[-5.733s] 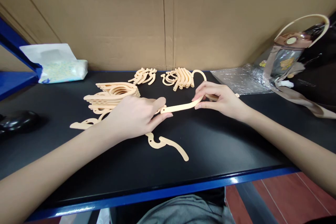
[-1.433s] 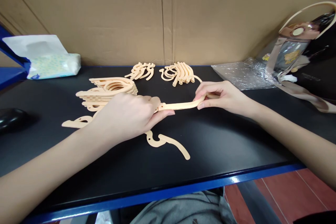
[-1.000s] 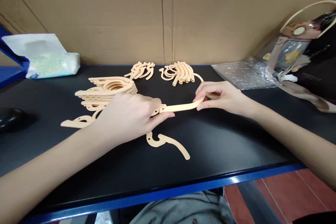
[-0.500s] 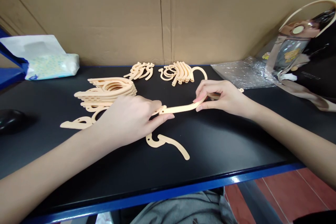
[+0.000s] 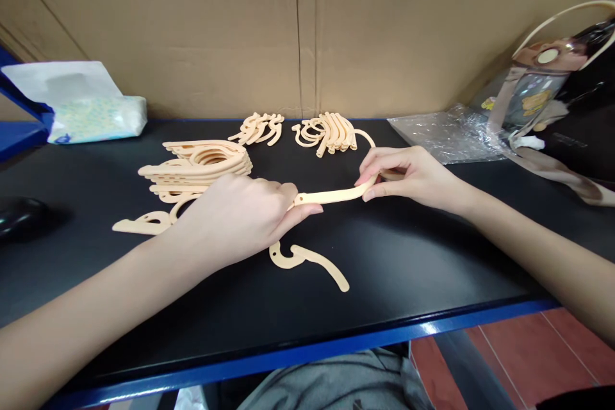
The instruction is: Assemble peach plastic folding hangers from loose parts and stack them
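Observation:
A beige plastic folding hanger (image 5: 331,196) stretches level between my two hands above the black tabletop. My left hand (image 5: 245,211) pinches its left end near a small hole, where the fingers hide the joint. Thumb and fingers of my right hand (image 5: 408,173) grip the curved right end; a hook-like loop shows behind the fingers. Below my left hand lies a curved hanger piece (image 5: 319,259), partly covered. Beyond that hand a stack of hangers (image 5: 196,170) is piled, with another hanger piece (image 5: 144,224) in front, half hidden by my wrist.
Two heaps of hanger parts, a left heap (image 5: 259,128) and a right heap (image 5: 331,133), lie along the cardboard wall (image 5: 216,32). A tissue pack (image 5: 98,118) and black mouse (image 5: 24,219) are left. Clear plastic (image 5: 437,134) and a strapped bottle (image 5: 535,93) are right.
The left end of the held hanger has come closer into line with my left fingers, and less of the joint shows. Both hands keep their grip; the view has shifted slightly.

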### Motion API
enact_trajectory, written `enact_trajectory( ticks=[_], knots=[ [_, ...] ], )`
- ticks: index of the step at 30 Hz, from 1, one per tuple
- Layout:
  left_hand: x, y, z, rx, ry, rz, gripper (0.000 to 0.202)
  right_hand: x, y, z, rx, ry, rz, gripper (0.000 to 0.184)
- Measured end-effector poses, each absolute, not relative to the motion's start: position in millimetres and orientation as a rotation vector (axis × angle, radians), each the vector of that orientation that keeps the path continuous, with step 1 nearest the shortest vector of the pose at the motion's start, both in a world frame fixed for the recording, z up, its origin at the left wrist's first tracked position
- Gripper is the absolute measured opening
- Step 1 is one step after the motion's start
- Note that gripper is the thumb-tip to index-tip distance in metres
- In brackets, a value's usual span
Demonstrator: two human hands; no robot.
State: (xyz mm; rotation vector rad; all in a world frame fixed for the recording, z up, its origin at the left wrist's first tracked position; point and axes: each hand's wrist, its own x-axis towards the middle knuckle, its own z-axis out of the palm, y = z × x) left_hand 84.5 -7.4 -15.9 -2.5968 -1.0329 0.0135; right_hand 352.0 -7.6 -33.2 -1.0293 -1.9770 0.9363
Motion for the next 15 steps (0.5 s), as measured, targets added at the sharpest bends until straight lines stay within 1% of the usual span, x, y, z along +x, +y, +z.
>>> enact_trajectory(
  ticks=[7, 15],
  knots=[
    [80.4, -8.9, -22.5, -2.473, -0.8, -0.348, 0.06, 353.9, -6.6, -32.6, -1.062, -2.012, 0.966, 0.011],
    [81.0, -11.5, -20.3, -2.384, -0.707, -0.429, 0.06, 355.6, -6.2, -31.9, -1.077, -2.08, 0.96, 0.014]
  ],
)
